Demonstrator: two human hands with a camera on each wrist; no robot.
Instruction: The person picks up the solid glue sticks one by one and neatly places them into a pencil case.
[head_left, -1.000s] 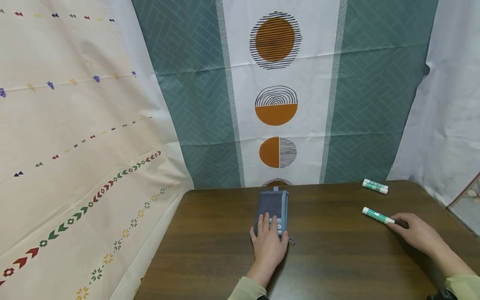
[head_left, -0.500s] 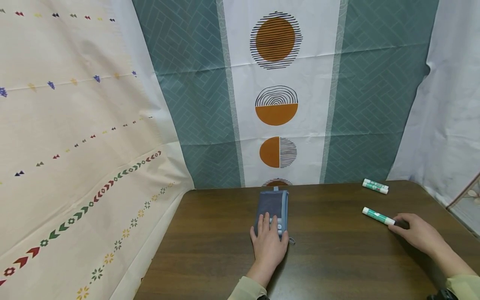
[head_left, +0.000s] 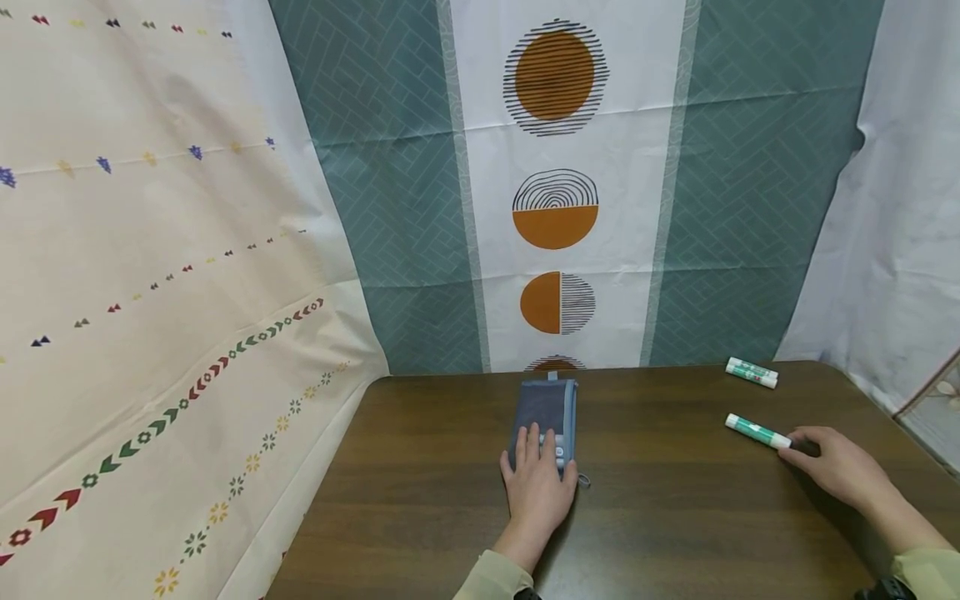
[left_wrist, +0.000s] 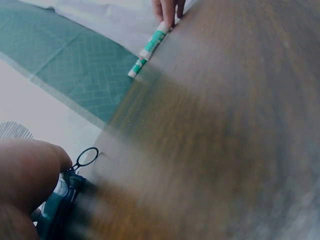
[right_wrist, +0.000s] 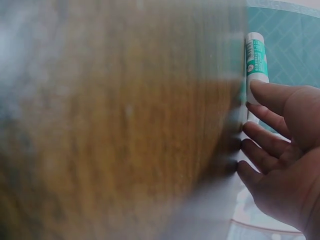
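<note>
In the head view my left hand lies on the near end of a blue-grey zip pouch, fingers extended over its top. A small ring hangs from the pouch's corner in the left wrist view. At the right, thumb and index finger of my right hand pinch the near white end of a green-and-white glue stick, which lies slantwise on the table. The right wrist view shows the thumb against the glue stick; the other fingertips touch the tabletop. Under my left hand, part of the pouch is hidden.
A second green-and-white glue stick lies farther back, near the rear edge of the brown wooden table. Patterned curtains hang directly behind the table, with a pale cloth along its left side.
The head view has shifted very slightly. Both hands, the pouch and the glue sticks stay in place.
</note>
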